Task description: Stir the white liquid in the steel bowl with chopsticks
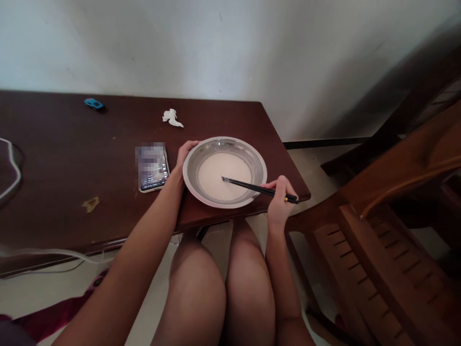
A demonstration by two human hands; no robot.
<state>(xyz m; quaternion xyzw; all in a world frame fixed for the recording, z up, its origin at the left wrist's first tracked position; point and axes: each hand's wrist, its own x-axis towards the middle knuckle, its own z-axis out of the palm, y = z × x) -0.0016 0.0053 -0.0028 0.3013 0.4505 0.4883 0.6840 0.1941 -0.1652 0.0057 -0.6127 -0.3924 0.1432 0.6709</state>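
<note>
A wide steel bowl (pixel 189 188) rests near the front edge of the dark table, with a smooth, pale off-white liquid or batter (pixel 219 168) inside. My left hand (pixel 183 156) grips the bowl's left side, its fingers partly hidden behind the rim. In my right hand (pixel 281 204) is a pair of black chopsticks (pixel 252 187), pinched near their gold-banded ends. They slant leftward over the bowl's right rim, and their pale-marked tips are over or just at the surface of the liquid; I cannot tell whether they touch it.
Left of the bowl lies a phone (pixel 153 168) with its screen lit. Crumpled white tissue (pixel 172 117) and a small blue object (pixel 93 104) are farther back on the table (pixel 57 154). A white cable (pixel 14 168) runs at far left. A wooden chair (pixel 360 230) stands at right.
</note>
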